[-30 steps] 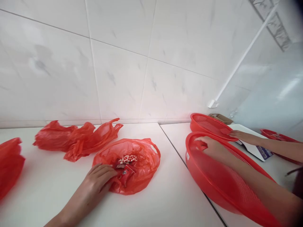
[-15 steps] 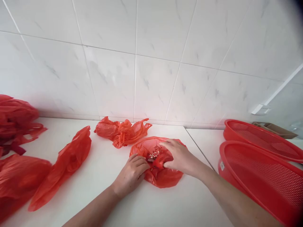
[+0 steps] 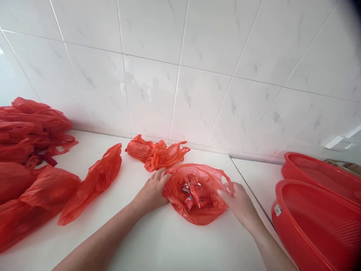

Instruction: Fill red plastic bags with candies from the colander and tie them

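Observation:
A thin red plastic bag (image 3: pixel 175 188) lies on the white table with its mouth spread wide. Several small red packets (image 3: pixel 199 196) with white printing rest inside it. At the bag's left rim, my left hand (image 3: pixel 152 192) has its fingers closed on the plastic. On the opposite side my right hand (image 3: pixel 239 203) grips the rim by the handle loop, thumb toward the opening. Just behind the bag is another crumpled red plastic bag (image 3: pixel 158 152), apart from both hands.
More red bags (image 3: pixel 50 188) lie at the left, with a heap of red bags (image 3: pixel 34 124) behind them. An elongated red bag (image 3: pixel 96 180) lies flat nearby. Two red mesh baskets (image 3: pixel 287 210) stand at right, beyond a seam in the white table (image 3: pixel 158 241). A tiled wall (image 3: pixel 152 86) rises behind.
My right hand has come out of the bag's middle to its right rim. My left hand has shifted to the left rim. The mouth is wider and the packets show more. The view has turned left.

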